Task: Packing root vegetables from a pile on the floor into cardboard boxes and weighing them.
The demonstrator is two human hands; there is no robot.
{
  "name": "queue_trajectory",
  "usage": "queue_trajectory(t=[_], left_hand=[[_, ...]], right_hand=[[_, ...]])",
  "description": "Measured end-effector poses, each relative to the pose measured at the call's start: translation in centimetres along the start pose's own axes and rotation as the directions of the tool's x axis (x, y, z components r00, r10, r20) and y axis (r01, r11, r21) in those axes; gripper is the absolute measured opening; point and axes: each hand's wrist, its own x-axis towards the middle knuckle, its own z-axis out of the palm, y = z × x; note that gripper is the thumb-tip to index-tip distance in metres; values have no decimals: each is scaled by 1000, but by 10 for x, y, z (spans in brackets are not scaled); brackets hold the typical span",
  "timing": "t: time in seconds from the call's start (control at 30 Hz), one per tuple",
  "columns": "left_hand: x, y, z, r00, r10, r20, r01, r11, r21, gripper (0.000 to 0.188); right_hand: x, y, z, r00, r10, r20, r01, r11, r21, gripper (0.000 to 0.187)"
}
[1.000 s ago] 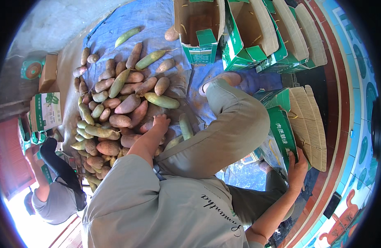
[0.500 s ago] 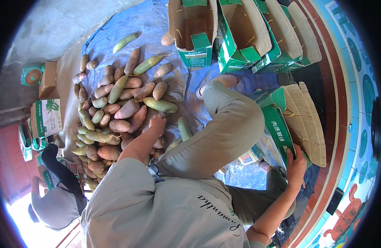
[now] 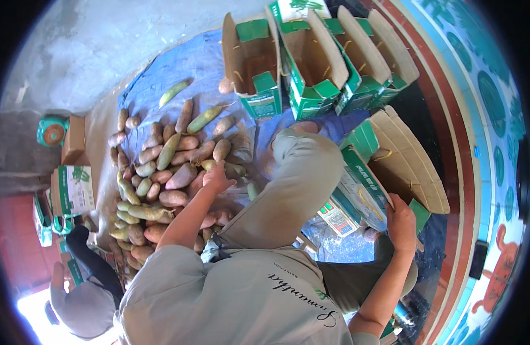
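Observation:
My left hand (image 3: pixel 218 179) is on the heap of radishes, its fingers reaching over the middle of a green radish (image 3: pixel 236 170). The thumb stands apart to the right; part of the fingers is hard to make out. Around it lie reddish-brown radishes (image 3: pixel 173 198) and longer green ones (image 3: pixel 169 151). On the right, my right hand (image 3: pixel 401 221) grips the upper edge of an open green-and-white carton (image 3: pixel 362 190) beside my knee. The fingers fold over that edge. Inside the carton, brown cardboard shows, but its bottom is hidden.
Several open cartons (image 3: pixel 262 95) stand in a row at the far right. A scale (image 3: pixel 338 218) with a keypad sits by the carton. Blue sheeting (image 3: pixel 150 86) lies under the radishes. At lower left another person (image 3: pixel 87 305) bends near stacked cartons (image 3: pixel 75 190).
My left hand has moved up from the heap onto the green radish, its thumb now spread. My right hand still holds the carton, which leans a little differently. The whole view has shifted.

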Motion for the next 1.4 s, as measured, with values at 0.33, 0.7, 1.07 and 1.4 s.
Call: queue_trajectory(t=[0.33, 0.7, 1.07, 1.4], left_hand=[[-41, 73, -144, 611, 82, -787, -464, 843, -272, 72], [-120, 247, -184, 562, 514, -648, -826, 382, -414, 68], [-124, 371, -80, 517, 822, -240, -856, 504, -118, 76], [-105, 360, -82, 287, 883, -370, -958, 254, -136, 43]], right_hand=[[-25, -3, 9, 978, -198, 72, 208, 961, -183, 25], [-24, 1, 16, 983, -171, 67, 182, 956, -231, 20], [-21, 11, 22, 980, -192, 58, 200, 959, -201, 24], [-14, 10, 14, 978, -209, 17, 208, 957, -205, 18]])
